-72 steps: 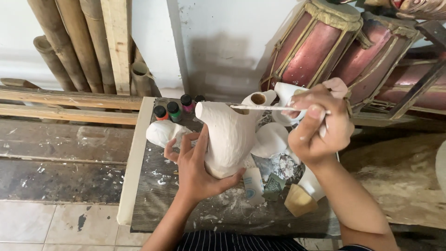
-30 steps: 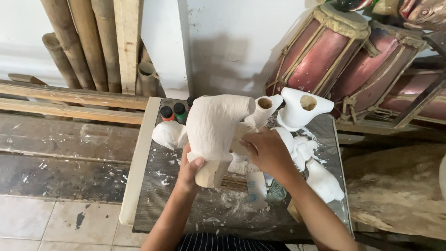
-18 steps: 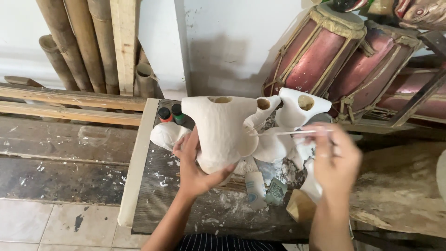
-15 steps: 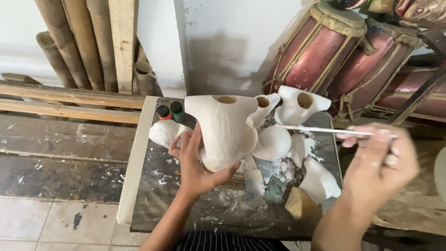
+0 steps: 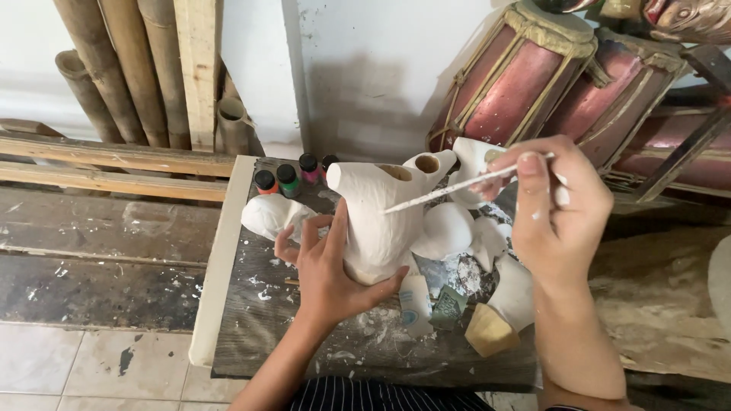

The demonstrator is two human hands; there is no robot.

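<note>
Paint-spattered board [image 5: 251, 335]: white clay figure [image 5: 377, 221] steadied upright in left hand [image 5: 327, 266]; brush [image 5: 464, 184] pinched by right hand [image 5: 560, 209], tip at figure.

Both forearms are bare, with no sleeves, watch or rings in view. The left hand [image 5: 329, 268] looks mostly clean, while white paint flecks the right hand [image 5: 560, 204] on its fingers and nails. At six o'clock, a dark garment with thin white stripes [image 5: 381, 394] covers the lap.

White clay figure [image 5: 378, 221] upright (thin brush [image 5: 457, 186] touching).
</note>
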